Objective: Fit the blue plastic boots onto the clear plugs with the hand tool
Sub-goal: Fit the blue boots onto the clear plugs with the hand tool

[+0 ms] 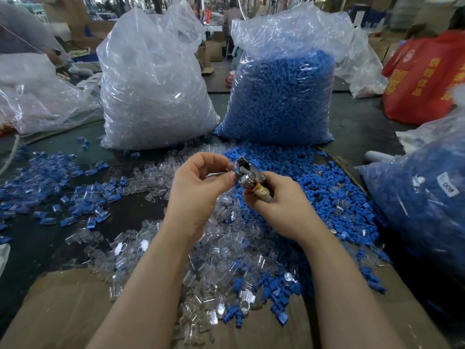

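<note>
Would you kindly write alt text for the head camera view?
A right hand grips a metal hand tool while the left hand pinches a part at its tip, above a table strewn with clear plugs and blue boots. Two big bags stand behind.

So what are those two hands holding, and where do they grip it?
The right hand grips the metal hand tool by its taped handle. The left hand pinches something small at the tool's head, between thumb and fingertips; what it is cannot be told.
</note>
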Demonstrator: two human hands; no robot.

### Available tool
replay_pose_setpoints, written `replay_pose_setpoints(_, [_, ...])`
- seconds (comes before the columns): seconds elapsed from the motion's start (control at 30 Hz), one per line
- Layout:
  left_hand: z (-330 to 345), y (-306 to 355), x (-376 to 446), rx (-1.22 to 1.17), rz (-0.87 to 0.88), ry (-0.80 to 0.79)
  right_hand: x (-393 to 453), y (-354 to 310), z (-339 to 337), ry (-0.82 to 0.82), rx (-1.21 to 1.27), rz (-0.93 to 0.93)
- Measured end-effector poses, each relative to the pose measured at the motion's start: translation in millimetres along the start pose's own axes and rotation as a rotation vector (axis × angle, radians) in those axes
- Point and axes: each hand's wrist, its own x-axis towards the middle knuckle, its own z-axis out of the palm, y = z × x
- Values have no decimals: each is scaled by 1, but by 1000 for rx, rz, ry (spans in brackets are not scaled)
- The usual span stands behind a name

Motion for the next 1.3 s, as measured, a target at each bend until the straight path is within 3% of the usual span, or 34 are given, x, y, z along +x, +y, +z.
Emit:
replay_pose_setpoints(1.0, [-4, 4, -1, -54, -105, -36, -2, -5, 4, 64, -245, -61])
replay_pose_setpoints(1.1, [-17, 2, 7, -242, -233, 131, -2, -3, 2, 94, -263, -47])
replay_pose_setpoints(1.3, [-76, -7, 23, -940, -402, 508, -3, 2, 1, 146, -263, -22])
